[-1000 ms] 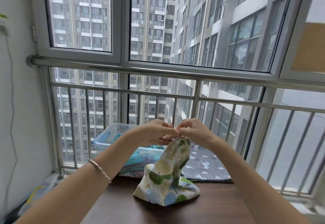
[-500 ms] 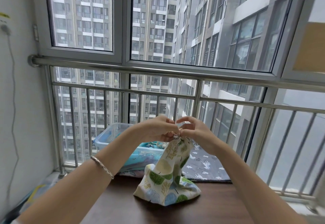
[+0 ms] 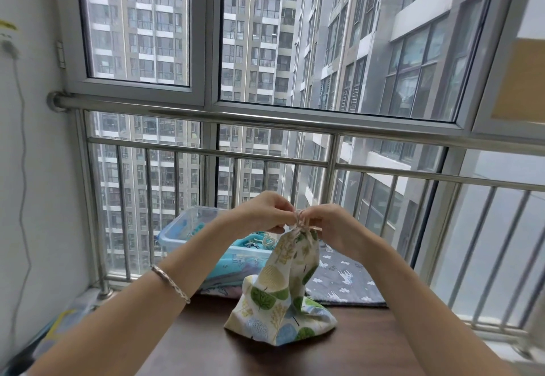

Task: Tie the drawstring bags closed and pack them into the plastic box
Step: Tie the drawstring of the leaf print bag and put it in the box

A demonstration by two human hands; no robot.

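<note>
Tying step: L hand point(image 3: 262, 213) & R hand point(image 3: 328, 226) each pinch the cord point(image 3: 300, 220) at neck of leaf-print bag point(image 3: 283, 296), upright on table point(image 3: 368, 346); next prob. needs knot cinched, then bag lifted into plastic box point(image 3: 174, 223) just behind.

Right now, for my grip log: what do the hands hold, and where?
The left hand and right hand pinch the drawstring at the leafy bag's gathered neck.

Dark brown wooden desk point(image 3: 368, 346) stands before stainless steel tubular railing point(image 3: 265, 119); thin white cable point(image 3: 22, 169) hangs down left wall.
</note>
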